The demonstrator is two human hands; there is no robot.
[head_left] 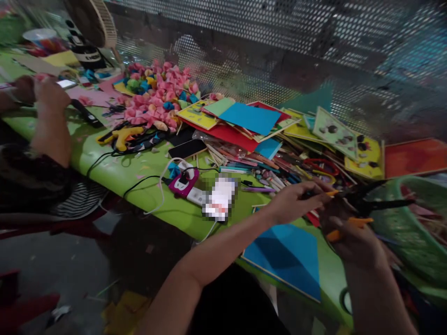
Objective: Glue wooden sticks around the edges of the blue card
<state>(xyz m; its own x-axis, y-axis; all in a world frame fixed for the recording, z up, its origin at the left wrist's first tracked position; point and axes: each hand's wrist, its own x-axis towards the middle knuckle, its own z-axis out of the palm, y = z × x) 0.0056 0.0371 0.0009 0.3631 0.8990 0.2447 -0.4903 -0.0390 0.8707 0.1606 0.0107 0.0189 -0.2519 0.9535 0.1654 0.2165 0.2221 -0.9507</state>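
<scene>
Head view: my right hand holds the scissors by smooth orange handles, dark tapering blades spread, long axis pointing right towards the round green basket; my left hand is at a handle, its closure I cannot tell

a narrow bare strip of the glossy green table lies open just right of the flat blue board. well left of the board, another stretch is open but crossed by a thin black cord; nearer, a lit phone and magenta power socket obstruct. stacked coloured cards crowd behind, a green plastic basket right.
</scene>
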